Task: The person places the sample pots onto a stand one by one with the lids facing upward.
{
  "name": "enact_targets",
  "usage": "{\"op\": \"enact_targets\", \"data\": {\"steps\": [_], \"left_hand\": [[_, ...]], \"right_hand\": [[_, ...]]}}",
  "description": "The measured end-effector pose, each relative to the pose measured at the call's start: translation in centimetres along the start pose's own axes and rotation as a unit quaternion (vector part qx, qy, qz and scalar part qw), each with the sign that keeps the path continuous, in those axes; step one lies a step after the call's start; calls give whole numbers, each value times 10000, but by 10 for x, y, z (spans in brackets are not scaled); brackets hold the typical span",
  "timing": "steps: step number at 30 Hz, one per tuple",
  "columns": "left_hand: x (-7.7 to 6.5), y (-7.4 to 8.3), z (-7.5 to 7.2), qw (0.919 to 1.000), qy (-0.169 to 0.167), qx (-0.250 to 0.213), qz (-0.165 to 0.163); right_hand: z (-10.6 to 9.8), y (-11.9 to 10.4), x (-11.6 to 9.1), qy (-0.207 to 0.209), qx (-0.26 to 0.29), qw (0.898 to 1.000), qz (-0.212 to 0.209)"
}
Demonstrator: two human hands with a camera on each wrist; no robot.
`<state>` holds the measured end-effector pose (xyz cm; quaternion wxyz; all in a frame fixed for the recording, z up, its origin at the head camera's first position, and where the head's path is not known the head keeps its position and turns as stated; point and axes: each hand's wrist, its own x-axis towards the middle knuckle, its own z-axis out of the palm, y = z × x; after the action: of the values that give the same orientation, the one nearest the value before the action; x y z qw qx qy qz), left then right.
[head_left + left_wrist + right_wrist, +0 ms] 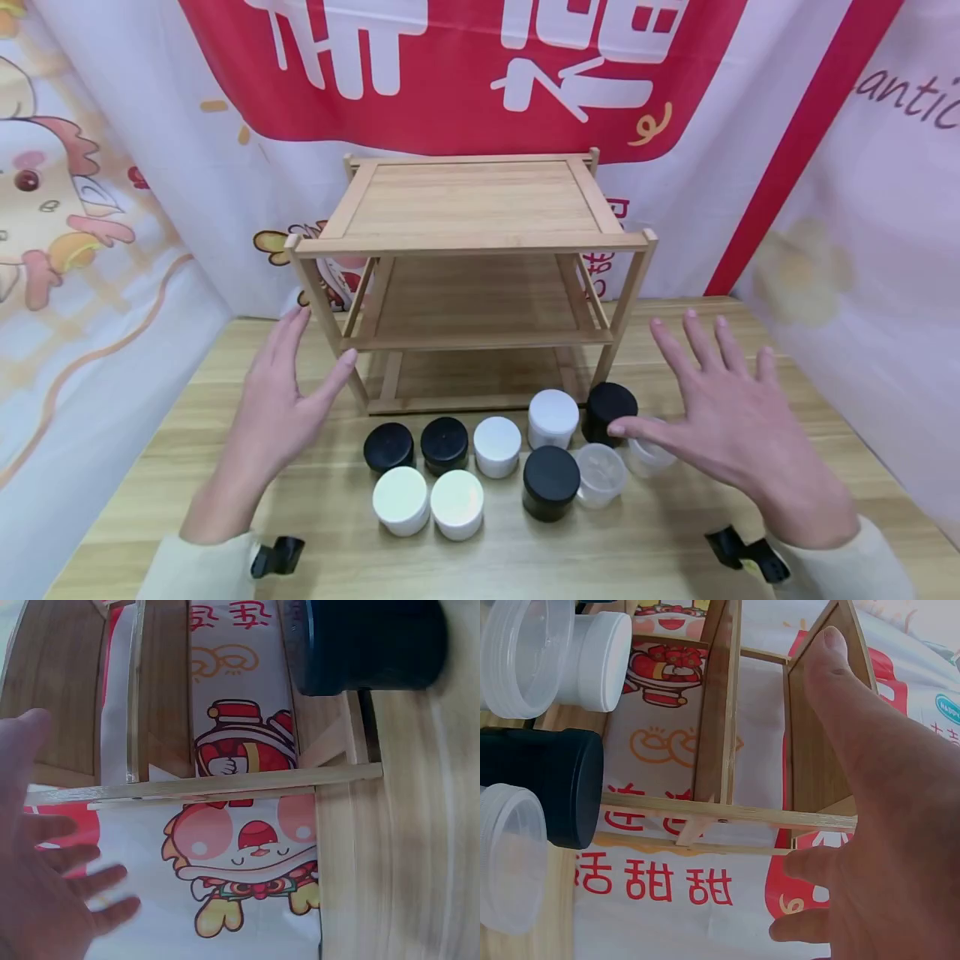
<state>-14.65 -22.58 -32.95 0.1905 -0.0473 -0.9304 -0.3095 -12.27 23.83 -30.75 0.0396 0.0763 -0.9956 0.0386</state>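
Note:
My left hand (pixel 273 421) hovers left of a three-tier wooden shelf rack (pixel 472 242), fingers extended and thumb spread apart. On the rack's other side my right hand (pixel 731 421) is held up with its fingers splayed. Neither hand holds anything. Several black-lidded jars (pixel 551 483) and several white jars (pixel 459 504) stand on the table in front of the rack. Two clear jars, one a translucent jar (pixel 601 475) and the other a partly covered jar (pixel 649 456), are nearest my right hand, whose thumb overlaps the second one in the head view. The rack's shelves hold no jars.
The wood-grain tabletop (pixel 337 550) runs up to printed fabric walls on the left, right and back. A red panel with white lettering (pixel 480 100) hangs behind the rack. A black strap fitting (pixel 277 556) is at each wrist.

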Motion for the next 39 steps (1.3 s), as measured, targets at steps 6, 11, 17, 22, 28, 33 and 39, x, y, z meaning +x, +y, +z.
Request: {"op": "enact_targets", "data": {"steps": [6, 11, 17, 22, 28, 33, 39], "left_hand": [[17, 6, 1, 9871, 435, -1538, -33], [31, 13, -2, 9560, 643, -2814, -528], [46, 11, 3, 8797, 686, -4684, -446], [52, 7, 13, 8303, 335, -5550, -384], [57, 11, 23, 8033, 634, -5901, -499], [60, 17, 28, 7728, 967, -6244, -600], [59, 20, 33, 7600, 1106, -6363, -727]], "right_hand": [[3, 1, 1, 85, 124, 9998, -101], [9, 3, 0, 205, 225, 9992, -245], [24, 10, 2, 261, 656, 9967, -391], [40, 16, 3, 152, 1197, 9913, -520], [58, 31, 0, 60, 1627, 9844, -665], [73, 44, 0, -92, 2087, 9750, -753], [86, 52, 0, -191, 2464, 9643, -955]]}}
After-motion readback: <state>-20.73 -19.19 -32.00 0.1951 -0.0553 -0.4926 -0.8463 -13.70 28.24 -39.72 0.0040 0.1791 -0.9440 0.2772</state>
